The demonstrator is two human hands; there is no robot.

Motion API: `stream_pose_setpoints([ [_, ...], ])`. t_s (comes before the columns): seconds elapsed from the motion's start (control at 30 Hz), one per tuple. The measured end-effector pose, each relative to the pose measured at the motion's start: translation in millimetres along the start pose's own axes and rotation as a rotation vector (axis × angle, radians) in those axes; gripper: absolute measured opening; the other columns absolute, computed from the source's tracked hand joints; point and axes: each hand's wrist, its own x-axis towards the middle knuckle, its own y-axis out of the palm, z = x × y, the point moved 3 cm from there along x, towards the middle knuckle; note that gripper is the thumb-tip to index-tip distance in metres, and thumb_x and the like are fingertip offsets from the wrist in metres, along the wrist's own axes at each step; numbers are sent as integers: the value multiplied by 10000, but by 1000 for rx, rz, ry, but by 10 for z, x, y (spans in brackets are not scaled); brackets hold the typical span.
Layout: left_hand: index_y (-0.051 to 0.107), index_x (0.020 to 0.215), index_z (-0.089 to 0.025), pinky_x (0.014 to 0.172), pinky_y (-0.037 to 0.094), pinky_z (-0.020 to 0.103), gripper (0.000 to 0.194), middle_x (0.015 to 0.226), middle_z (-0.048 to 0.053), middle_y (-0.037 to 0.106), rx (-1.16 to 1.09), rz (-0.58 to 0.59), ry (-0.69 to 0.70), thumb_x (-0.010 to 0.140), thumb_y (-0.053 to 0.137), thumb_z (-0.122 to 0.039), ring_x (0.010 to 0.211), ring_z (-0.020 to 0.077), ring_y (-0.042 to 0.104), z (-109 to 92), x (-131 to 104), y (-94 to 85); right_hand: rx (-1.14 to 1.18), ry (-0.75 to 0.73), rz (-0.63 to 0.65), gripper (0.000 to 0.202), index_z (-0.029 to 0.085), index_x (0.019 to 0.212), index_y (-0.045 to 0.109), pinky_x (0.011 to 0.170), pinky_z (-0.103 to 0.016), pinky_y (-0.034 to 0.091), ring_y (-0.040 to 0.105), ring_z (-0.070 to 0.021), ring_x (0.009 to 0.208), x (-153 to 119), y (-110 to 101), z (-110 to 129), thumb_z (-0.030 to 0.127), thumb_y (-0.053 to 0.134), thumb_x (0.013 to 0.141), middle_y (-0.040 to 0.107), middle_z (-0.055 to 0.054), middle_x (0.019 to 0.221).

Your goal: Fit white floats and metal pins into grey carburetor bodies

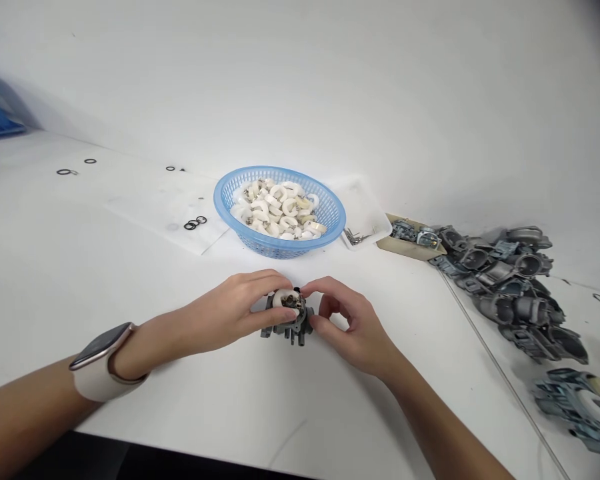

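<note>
A grey metal carburetor body (297, 328) sits on the white table in front of me, its open side facing up. In it lies a white C-shaped plastic float (279, 298). My left hand (230, 308) grips the carburetor from the left, fingers over the far side and thumb across the near part of the float. From the right, my right hand (354, 325) pinches the body's edge with index finger and thumb. The small brass-coloured parts inside the float are partly hidden by my left thumb.
Behind the carburetor stands a blue basket (280, 248) full of white floats. A white tray (367, 200) with small metal pins and a beige box (410, 249) of metal parts follow. Carburetor bodies (515, 287) are heaped at right. Black rings (195, 223) lie at left.
</note>
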Motion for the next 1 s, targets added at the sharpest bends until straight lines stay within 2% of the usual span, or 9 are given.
stream_pose_setpoints([
  [0.17,672,1163,-261,685,498,251,332,1043,16,692,-68,-7,-48,1045,517,-531,878,172,644,38,30,-2,65,43,-4,346,261,1139,653,602,-280,477,539,-112,657,25,12,-7,108,581,837,663,-24,1067],
  [0.33,677,1188,-258,680,520,250,338,1082,31,700,-58,-44,-55,1037,534,-525,903,178,662,43,35,-11,134,108,-32,281,252,1122,650,563,-256,447,511,-101,640,37,37,-47,160,582,865,657,-22,1041],
  [0.53,672,1188,-261,683,520,247,330,1098,29,701,-59,-29,-65,1053,507,-512,926,182,669,18,28,-6,151,113,-54,266,265,1142,646,568,-253,451,473,-84,614,45,81,-87,183,611,892,642,-15,1074],
  [0.73,680,1199,-270,689,526,249,368,1106,27,703,-50,-52,-85,1038,511,-555,942,194,668,76,30,19,216,143,-65,246,244,1127,658,536,-247,428,441,-82,582,72,102,-122,200,631,887,656,-28,1027],
  [0.9,690,1132,-250,658,534,231,321,1067,30,692,-84,-8,-49,987,625,-529,898,176,655,-31,15,-27,180,117,-52,332,271,1143,647,533,-244,425,452,-86,588,41,72,-111,143,647,837,659,-11,1012],
  [1.0,678,1133,-243,607,532,205,276,1106,38,679,-124,39,29,940,723,-436,947,181,660,-124,-10,-40,35,-2,-11,446,310,1180,626,576,-251,462,493,-102,627,0,57,2,79,644,799,665,9,993],
])
